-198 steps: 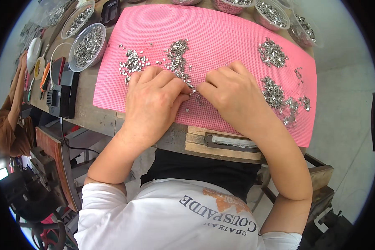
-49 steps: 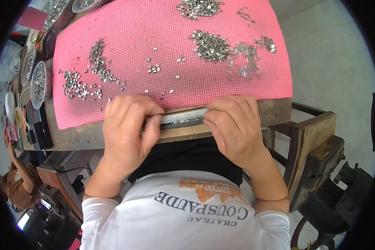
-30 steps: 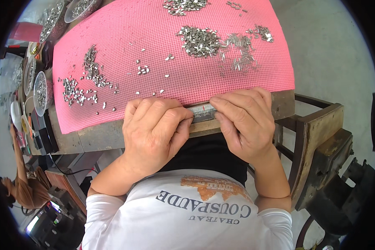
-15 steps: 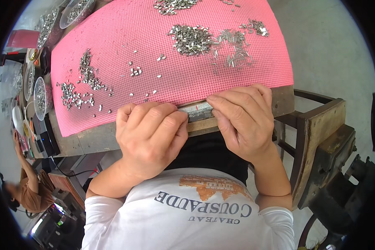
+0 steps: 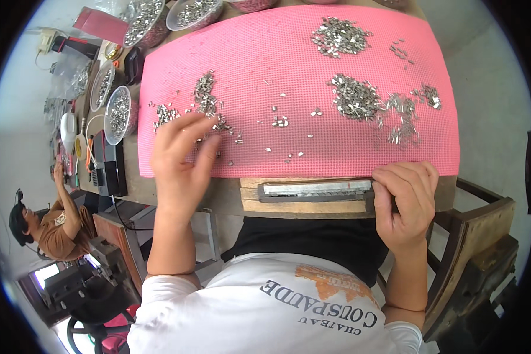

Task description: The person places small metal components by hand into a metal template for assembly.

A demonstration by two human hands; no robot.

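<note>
Left hand (image 5: 186, 150) open over metal pieces (image 5: 205, 94) on pink mat (image 5: 248, 59); right hand (image 5: 406, 203) curled beside narrow tray (image 5: 315, 198), grip unclear.

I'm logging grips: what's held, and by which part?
The right hand is at the right end of the metal holder; whether it grips cannot be told. The left hand shows nothing held.

Two lines of dark printed lettering (image 5: 318, 303) stand upside down on the white shirt (image 5: 242, 307).
</note>
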